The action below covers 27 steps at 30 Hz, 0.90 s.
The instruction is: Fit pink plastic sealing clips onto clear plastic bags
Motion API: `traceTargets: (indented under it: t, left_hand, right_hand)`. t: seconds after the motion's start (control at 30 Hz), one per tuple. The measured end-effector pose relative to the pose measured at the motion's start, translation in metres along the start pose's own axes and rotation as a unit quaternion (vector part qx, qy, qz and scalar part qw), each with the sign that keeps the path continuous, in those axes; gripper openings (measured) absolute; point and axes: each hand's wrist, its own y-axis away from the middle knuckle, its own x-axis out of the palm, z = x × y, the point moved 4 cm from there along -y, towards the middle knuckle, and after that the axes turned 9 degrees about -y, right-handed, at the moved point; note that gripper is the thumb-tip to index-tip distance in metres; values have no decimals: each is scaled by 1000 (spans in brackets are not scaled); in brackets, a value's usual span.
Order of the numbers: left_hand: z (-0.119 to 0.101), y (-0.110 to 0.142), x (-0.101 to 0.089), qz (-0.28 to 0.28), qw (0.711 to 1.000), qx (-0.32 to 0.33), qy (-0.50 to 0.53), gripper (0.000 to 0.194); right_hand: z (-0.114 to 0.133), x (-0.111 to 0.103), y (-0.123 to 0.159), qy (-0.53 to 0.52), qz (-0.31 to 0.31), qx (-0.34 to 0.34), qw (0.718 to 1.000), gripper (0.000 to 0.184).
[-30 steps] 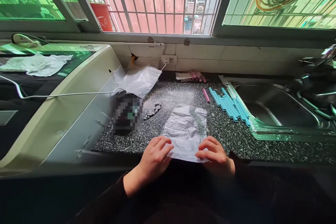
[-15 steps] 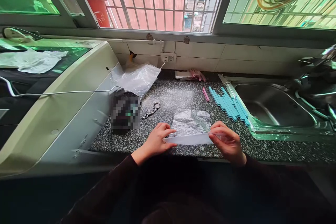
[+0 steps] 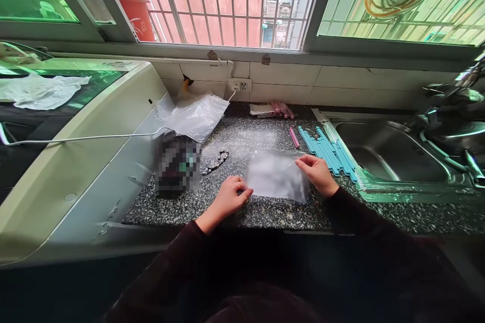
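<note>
A clear plastic bag (image 3: pixel 276 176) lies spread low over the speckled countertop (image 3: pixel 265 216). At its near left corner is my left hand (image 3: pixel 231 197), thumb and fingers pinched together on the edge. My right hand (image 3: pixel 317 173) is closed in a pinch on the far right part of the same bag, with a corner of film between thumb and forefinger. Just beyond my right hand lie several light blue sealing strips (image 3: pixel 328 154), side by side, and a single pink strip (image 3: pixel 294 138).
At the wall is a stack of clear bags with pink strips (image 3: pixel 271 110). A steel sink (image 3: pixel 394 156) is set in at the right. On the left are a beaded bracelet (image 3: pixel 215 162), a blurred dark object (image 3: pixel 177 166), a crumpled plastic bag (image 3: pixel 197 116) and a white cable (image 3: pixel 91 137).
My right hand has moved away from me, toward the far right corner. The bag's near edge, raised in a folded band before, is now opened out. My left hand stays nearly in place.
</note>
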Motion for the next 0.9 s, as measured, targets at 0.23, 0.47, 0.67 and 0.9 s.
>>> traceTargets:
  t: [0.23,0.47,0.67,0.9]
  left_hand:
    - [0,-2,3,-24,999,-26,-17,21]
    - [1,-1,5,-20,999,-26,-14,22]
    - [3,-1,6,-36,999,-15,-16,20]
    - [9,2,1,-57,998,-17,-11,20]
  right_hand:
    - [-19,3,-18,126,0,33,991,25]
    - [-19,-27,26,213,17,-13,977,38]
    - [-18,-24,77,254,15,-121,959,26]
    - [-13,-10,74,221,58,-112,967,19]
